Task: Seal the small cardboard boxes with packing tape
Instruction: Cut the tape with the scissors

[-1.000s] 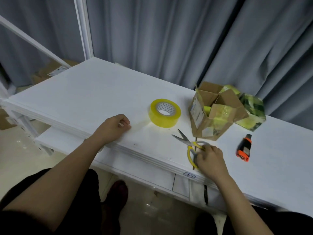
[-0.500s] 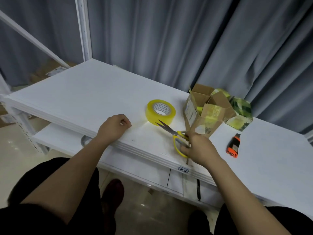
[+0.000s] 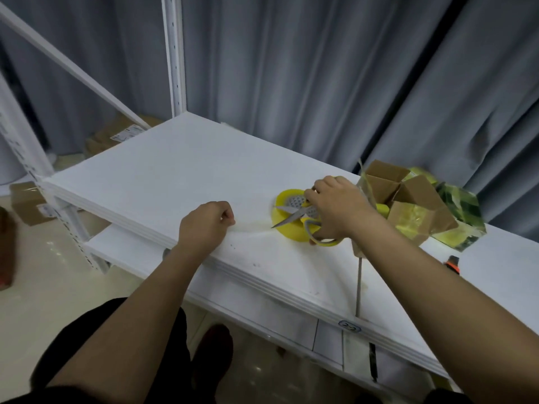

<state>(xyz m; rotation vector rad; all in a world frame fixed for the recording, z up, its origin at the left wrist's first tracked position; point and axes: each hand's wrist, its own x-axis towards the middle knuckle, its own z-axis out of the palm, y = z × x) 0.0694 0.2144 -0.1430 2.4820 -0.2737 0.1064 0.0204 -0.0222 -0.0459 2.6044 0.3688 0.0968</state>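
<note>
My right hand (image 3: 335,209) is over the yellow roll of packing tape (image 3: 287,225), which lies flat on the white shelf top (image 3: 163,173) just left of the open cardboard box (image 3: 408,205). My fingers are curled round the yellow handles of the scissors (image 3: 294,215), and the grey blades stick out to the left across the top of the roll, slightly parted, tips pointing toward my other hand. Whether my fingertips also touch the roll itself I cannot tell, since my hand covers that part of it. My left hand (image 3: 205,225) rests on the shelf top near its front edge, well left of the roll, fingers curled in on themselves in a loose fist with nothing in them. The cardboard box stands at the right of the shelf with its brown flaps up and open, patches of yellowish tape on its front face, and something yellow showing inside. Right behind and beside it, touching it, sits a second box wrapped in glossy green and yellow tape (image 3: 460,211). Nearer me on the right, an orange and black utility knife (image 3: 452,264) lies on the shelf top, half hidden behind my right forearm. Grey curtains (image 3: 320,68) hang behind the shelf.
</note>
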